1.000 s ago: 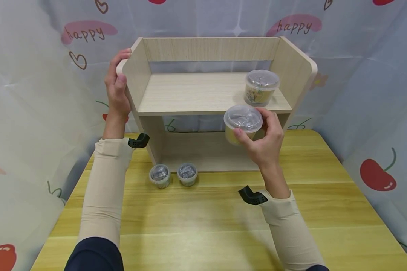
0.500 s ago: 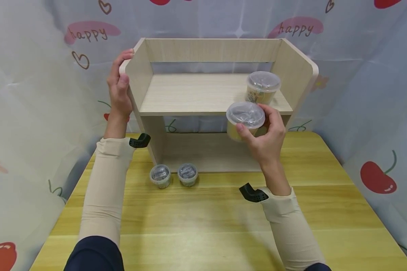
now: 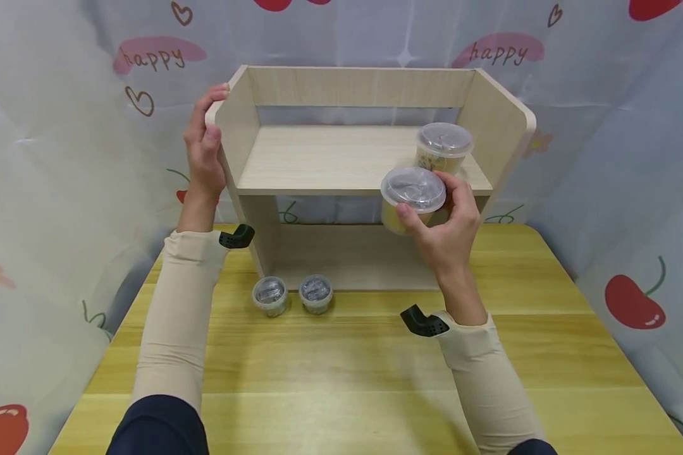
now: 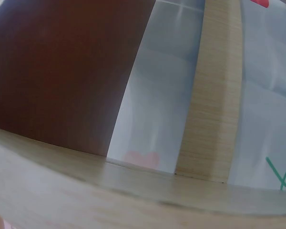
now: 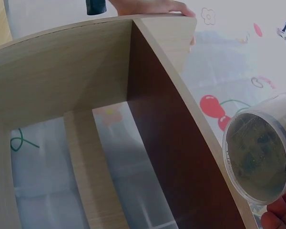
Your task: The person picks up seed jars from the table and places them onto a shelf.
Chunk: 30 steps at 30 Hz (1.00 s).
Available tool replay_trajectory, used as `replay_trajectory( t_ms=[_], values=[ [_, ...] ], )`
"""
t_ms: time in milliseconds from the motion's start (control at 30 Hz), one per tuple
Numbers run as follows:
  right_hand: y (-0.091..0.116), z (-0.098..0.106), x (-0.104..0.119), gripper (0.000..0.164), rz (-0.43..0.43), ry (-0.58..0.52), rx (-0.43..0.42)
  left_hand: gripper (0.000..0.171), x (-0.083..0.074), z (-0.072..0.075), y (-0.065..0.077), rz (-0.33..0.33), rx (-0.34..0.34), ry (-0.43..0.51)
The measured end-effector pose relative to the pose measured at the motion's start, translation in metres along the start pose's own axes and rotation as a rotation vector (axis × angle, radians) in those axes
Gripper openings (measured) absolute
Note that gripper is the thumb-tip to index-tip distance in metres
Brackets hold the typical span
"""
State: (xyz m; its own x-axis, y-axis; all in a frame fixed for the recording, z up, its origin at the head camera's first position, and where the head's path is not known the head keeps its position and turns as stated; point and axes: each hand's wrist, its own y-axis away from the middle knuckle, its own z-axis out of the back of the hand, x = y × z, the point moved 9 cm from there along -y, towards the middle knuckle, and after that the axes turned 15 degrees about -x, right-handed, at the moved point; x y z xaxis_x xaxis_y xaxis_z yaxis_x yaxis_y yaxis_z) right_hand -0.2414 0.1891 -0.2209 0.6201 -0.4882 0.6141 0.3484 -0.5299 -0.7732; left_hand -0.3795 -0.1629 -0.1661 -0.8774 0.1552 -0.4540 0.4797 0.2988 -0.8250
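Note:
My right hand (image 3: 448,234) grips a round, clear-lidded plastic tub (image 3: 412,189) by its side, thumb in front and fingers behind. In the head view the tub overlaps the front edge of the upper shelf board; the right wrist view shows its round base (image 5: 257,157). Behind it, a matching tub (image 3: 444,144) with a printed side stands at the right of the upper board. My left hand (image 3: 205,148) holds the left side panel of the pale wooden shelf (image 3: 355,158) near its top front corner. The left wrist view shows only the shelf's inside (image 4: 209,95), hiding that hand's grip.
Two small lidded cups (image 3: 270,296) stand side by side on the wooden table (image 3: 341,379), before the shelf's lower left front. The shelf's lower board (image 3: 347,253) lies close above the table. A printed cloth (image 3: 603,158) hangs behind and at both sides.
My right hand has lifted the tub slightly, bringing it nearer the upper board and hiding more of the tub behind. My left hand keeps its hold while the head view shifts a little.

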Motion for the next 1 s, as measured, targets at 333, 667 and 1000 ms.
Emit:
replay_trajectory(
  t_ms=[333, 667, 1000],
  values=[
    [-0.002, -0.005, 0.000, 0.099, 0.033, 0.022, -0.006, 0.077, 0.001, 0.001, 0.000, -0.010, 0.001, 0.000],
    [-0.005, -0.012, 0.002, 0.099, 0.038, 0.025, -0.014, 0.081, 0.002, 0.003, -0.001, -0.019, -0.005, -0.004],
    [-0.009, -0.017, 0.008, 0.087, 0.062, 0.014, 0.006, 0.086, 0.005, 0.005, -0.002, -0.042, 0.007, -0.038]
  ],
)
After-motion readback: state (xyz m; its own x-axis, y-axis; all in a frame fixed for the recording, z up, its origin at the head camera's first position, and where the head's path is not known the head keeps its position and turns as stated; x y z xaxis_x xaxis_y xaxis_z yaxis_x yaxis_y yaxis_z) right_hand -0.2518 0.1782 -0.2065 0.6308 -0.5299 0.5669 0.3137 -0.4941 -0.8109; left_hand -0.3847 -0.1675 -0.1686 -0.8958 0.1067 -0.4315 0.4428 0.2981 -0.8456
